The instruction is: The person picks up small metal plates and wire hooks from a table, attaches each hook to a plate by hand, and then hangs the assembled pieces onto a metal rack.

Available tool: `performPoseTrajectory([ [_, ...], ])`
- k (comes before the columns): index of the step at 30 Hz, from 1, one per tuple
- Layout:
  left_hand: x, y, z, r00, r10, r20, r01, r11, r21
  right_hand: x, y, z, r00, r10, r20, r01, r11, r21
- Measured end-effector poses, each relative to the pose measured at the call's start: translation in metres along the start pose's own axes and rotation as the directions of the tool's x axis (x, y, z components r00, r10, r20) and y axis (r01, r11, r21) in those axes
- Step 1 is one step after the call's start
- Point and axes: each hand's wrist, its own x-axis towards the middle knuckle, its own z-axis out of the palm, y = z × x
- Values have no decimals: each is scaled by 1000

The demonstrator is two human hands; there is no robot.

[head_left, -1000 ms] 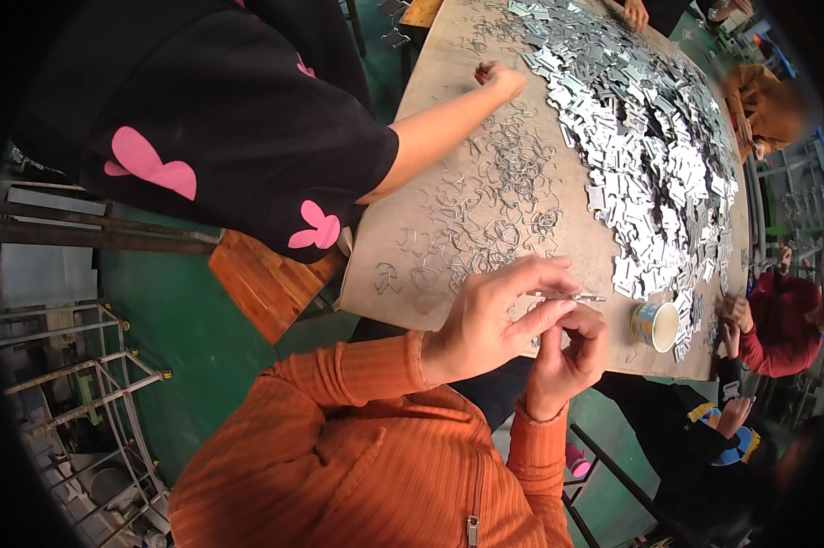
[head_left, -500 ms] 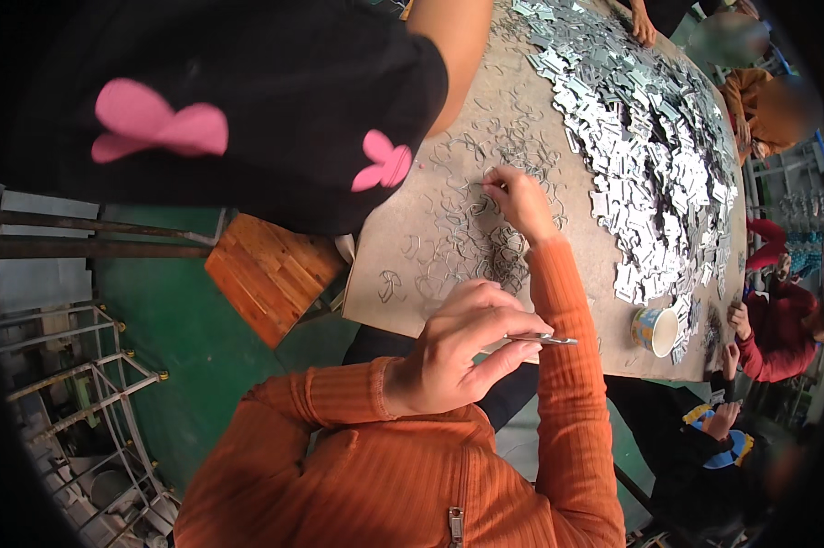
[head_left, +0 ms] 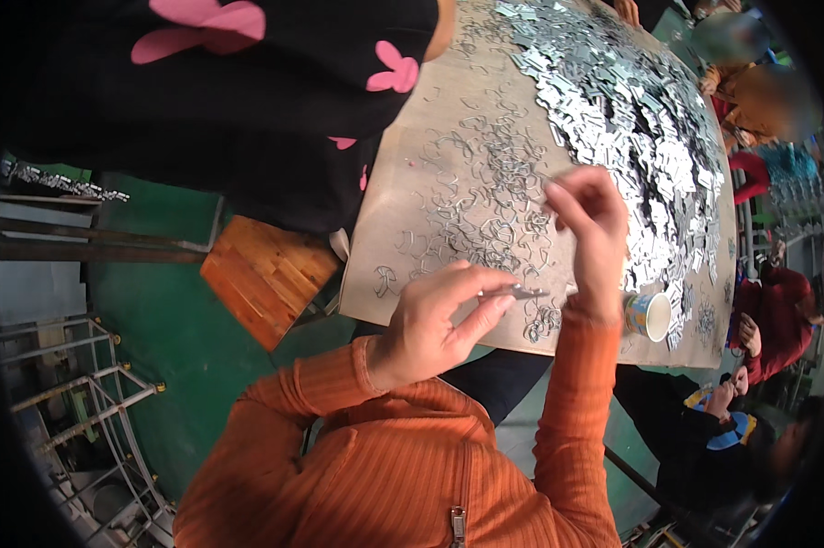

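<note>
My left hand (head_left: 435, 324) is raised in front of the table's near edge, pinching a small flat metal piece (head_left: 523, 294) between thumb and fingers. My right hand (head_left: 596, 228) is over the table, its fingers curled and thumb pressed in. A small dark bit shows at its fingertips, too blurred to name. Loose bent wire pieces (head_left: 485, 192) are scattered on the tabletop to the left of my right hand. Beyond it spreads a large heap of flat silvery metal pieces (head_left: 645, 137).
A paper cup (head_left: 648, 316) stands near the table's front right. At my left, a person in a black top with pink shapes (head_left: 275, 100) leans close; a wooden stool (head_left: 270, 274) is below. Other people sit along the right side. A metal frame rack (head_left: 92, 384) stands at lower left.
My right hand has lifted off the wire pieces and moved right. My left hand has shifted slightly left and up, still pinching the metal piece. The view has also shifted a little.
</note>
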Motion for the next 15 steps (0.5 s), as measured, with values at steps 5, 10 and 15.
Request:
performPoseTrajectory([
  [5, 8, -4, 18, 994, 106, -10, -105, 994, 41, -84, -56, -6, 1000, 8, -12, -2, 906, 422],
  [10, 14, 0, 43, 985, 169, 26, -170, 985, 42, -102, -41, -18, 992, -2, -127, 59, 892, 448],
  [15, 20, 6, 67, 981, 174, 91, -176, 984, 11, -112, -38, -33, 972, 6, -236, 99, 896, 432],
])
